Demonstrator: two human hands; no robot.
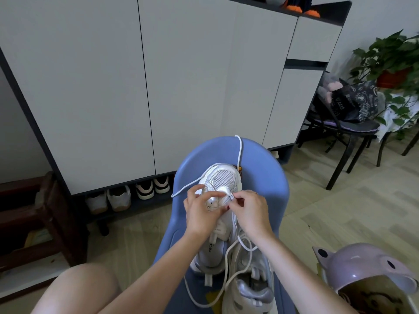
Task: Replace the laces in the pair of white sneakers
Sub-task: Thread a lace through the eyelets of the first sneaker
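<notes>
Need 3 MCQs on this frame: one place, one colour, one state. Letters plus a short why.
1. Where does the sneaker being laced lie?
A. floor
B. blue chair
C. cabinet shelf

2. Colour of the lace?
A. black
B. orange
C. white

3. What is the right hand doing?
A. pinching the lace at the sneaker's toe end
B. hanging idle
C. holding the helmet

Key:
1. B, the blue chair shows all round it.
2. C, a white strand runs up over the chair's edge.
3. A, the fingers close on the lace beside the left hand.

White sneaker [221, 177], blue chair [267, 177]
</notes>
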